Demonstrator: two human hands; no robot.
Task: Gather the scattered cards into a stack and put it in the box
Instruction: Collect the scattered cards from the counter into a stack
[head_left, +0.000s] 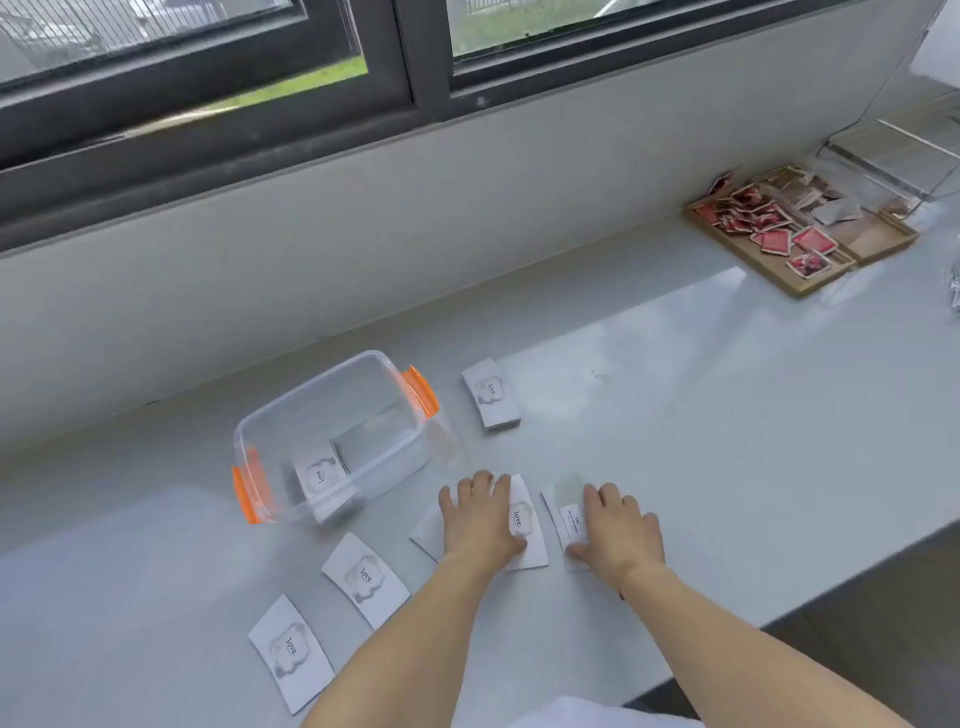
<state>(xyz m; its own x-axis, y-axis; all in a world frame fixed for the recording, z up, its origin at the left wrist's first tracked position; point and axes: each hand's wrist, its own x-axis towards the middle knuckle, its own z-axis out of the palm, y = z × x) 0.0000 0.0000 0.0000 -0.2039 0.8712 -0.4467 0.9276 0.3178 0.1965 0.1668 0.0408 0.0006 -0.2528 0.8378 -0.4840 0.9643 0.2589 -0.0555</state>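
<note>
A clear plastic box (363, 374) with orange latches stands on the pale counter, with cards (322, 480) inside it. White "love" cards lie scattered around it: one stack (491, 395) beyond the box's right end, one card (365, 578) in front of it, another (290, 650) nearer me. My left hand (480, 514) lies flat, fingers spread, on cards (524, 519) in front of the box. My right hand (621, 530) rests flat on a text-side-up card (569, 519) just to the right.
A wooden tray (789, 283) of red and brown packets sits at the far right by the wall. A clear acrylic stand (893, 156) is behind it. The counter (727, 415) ends at the right front edge. A window runs along the back.
</note>
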